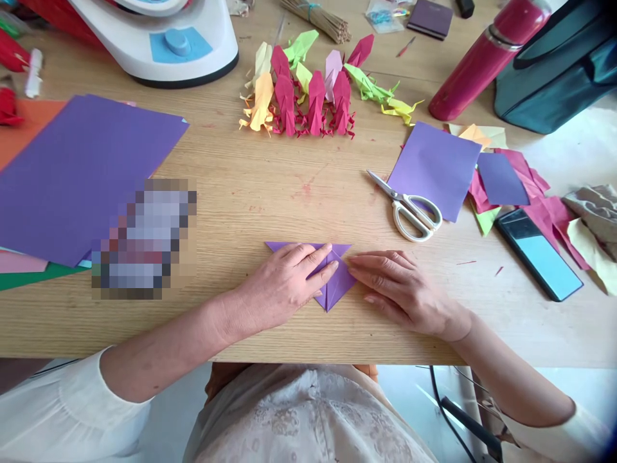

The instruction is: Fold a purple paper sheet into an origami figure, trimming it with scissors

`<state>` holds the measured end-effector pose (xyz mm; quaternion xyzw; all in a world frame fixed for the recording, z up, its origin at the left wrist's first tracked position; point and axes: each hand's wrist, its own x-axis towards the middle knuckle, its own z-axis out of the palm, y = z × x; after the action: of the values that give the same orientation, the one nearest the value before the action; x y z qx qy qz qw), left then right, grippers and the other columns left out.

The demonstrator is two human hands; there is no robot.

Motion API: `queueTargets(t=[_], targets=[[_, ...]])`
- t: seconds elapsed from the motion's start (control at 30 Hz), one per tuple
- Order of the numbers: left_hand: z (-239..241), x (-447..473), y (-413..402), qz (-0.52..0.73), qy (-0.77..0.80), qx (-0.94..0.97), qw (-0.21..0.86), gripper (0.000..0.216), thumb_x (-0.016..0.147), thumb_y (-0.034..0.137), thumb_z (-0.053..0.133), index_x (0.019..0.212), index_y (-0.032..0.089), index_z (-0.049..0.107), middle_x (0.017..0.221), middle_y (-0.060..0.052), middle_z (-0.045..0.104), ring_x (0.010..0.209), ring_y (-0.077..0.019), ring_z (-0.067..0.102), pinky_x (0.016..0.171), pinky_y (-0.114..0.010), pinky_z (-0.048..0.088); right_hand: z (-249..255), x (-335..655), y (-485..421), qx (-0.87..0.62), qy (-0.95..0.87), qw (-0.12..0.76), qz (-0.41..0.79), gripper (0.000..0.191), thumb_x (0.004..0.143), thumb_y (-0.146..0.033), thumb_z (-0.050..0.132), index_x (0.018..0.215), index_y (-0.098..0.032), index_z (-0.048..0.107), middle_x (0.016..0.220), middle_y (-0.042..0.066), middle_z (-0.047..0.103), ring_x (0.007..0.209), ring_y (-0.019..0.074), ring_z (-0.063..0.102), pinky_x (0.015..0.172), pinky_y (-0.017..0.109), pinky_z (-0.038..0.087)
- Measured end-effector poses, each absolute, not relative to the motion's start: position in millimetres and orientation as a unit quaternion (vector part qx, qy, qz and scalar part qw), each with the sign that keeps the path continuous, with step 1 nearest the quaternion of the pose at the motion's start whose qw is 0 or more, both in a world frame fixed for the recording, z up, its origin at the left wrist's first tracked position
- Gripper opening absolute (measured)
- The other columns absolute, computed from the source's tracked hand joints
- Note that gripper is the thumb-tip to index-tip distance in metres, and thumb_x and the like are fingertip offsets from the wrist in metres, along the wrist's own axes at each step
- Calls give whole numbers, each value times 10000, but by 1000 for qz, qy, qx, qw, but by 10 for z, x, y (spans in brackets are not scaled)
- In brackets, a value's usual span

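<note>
A piece of purple paper (336,283), folded into a triangle with its point toward me, lies flat near the table's front edge. A crease runs down its middle. My left hand (284,283) rests on its left half, fingers stretched out and pressing it to the table. At its right edge, my right hand (409,289) touches the paper with extended fingertips; its thumb is apart, lower down. Scissors (418,217) with white handles lie beyond my right hand, their blades partly open. Just behind them is a purple paper square (438,164).
Large purple sheets (87,173) are stacked at left beside a blurred-out object (149,238). Several folded paper figures (315,106) stand at the back, near a white appliance (193,58). A red flask (486,61), bag (554,83), phone (540,251) and paper scraps (549,212) occupy the right.
</note>
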<state>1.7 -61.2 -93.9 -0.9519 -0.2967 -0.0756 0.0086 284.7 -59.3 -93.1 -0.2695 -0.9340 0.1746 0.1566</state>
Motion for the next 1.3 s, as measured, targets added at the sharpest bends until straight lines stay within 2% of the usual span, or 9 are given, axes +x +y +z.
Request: queueTargets(t=[0.13,0.33,0.47,0.67,0.8,0.87,1.07,1.2,1.3], targets=[[-931,41,-613,-88,-304,-948,2,427,965,257,572,1375,138,559,1438,-157,561,1209,-281,548,1097,-492,421,-961,2861,-645,-271,-941,131,152,513,993,-222,519,1493,-132,449,1479,167,523,1344,310,492,1088,511,444],[-873,266,-723,-83,-389,-917,-23,319,955,357,594,1178,135,648,1363,-155,612,1174,-293,573,1124,-535,371,-955,2842,-690,-274,-940,145,143,522,983,-209,528,1493,-138,446,1437,162,562,1316,304,526,1072,517,473],[-880,366,-826,-81,-429,-899,-30,423,939,374,617,1259,97,603,1420,-181,567,1207,-307,554,1120,-540,363,-949,2832,-744,-276,-936,165,141,483,976,-182,534,1455,-137,489,1404,165,587,1275,300,558,1039,517,495],[-883,240,-763,-68,-414,-905,-70,585,940,410,615,1436,132,477,1478,-145,527,1297,-299,497,1170,-581,266,-959,2856,-793,-294,-926,182,151,375,960,-161,566,1334,-143,589,1334,162,621,1215,292,576,985,506,511],[-851,19,-572,-62,-344,-932,-95,528,948,329,620,1443,205,485,1524,-70,496,1446,-324,332,1178,-575,244,-957,2814,-747,-314,-917,202,142,288,964,-117,547,1234,-168,635,1223,135,670,1099,259,620,896,467,536],[-812,-56,-498,-59,-320,-940,-102,509,944,284,622,1430,193,503,1507,-65,516,1459,-332,302,1172,-544,270,-943,2774,-703,-322,-911,213,146,253,969,-112,537,1185,-175,651,1178,126,680,1039,243,634,862,447,543],[-763,-45,-518,-71,-293,-951,-61,389,937,178,597,1324,144,591,1319,-100,645,1204,-262,527,1025,-434,424,-910,2611,-527,-344,-895,226,174,287,994,-126,485,1231,-178,639,1112,124,666,954,217,624,827,406,555],[-839,-39,-604,-96,-279,-955,-17,358,984,136,498,1330,145,589,1347,-105,636,1204,-244,537,1033,-441,404,-924,2504,-413,-321,-913,203,147,367,1001,-131,453,1330,-195,602,1089,126,640,935,227,599,793,409,553],[-892,-60,-653,-102,-292,-951,-24,366,1003,224,507,1350,132,572,1380,-120,619,1240,-252,528,1056,-458,385,-945,2451,-362,-311,-927,177,114,387,998,-143,452,1347,-210,607,1037,119,626,883,226,577,756,402,545]])
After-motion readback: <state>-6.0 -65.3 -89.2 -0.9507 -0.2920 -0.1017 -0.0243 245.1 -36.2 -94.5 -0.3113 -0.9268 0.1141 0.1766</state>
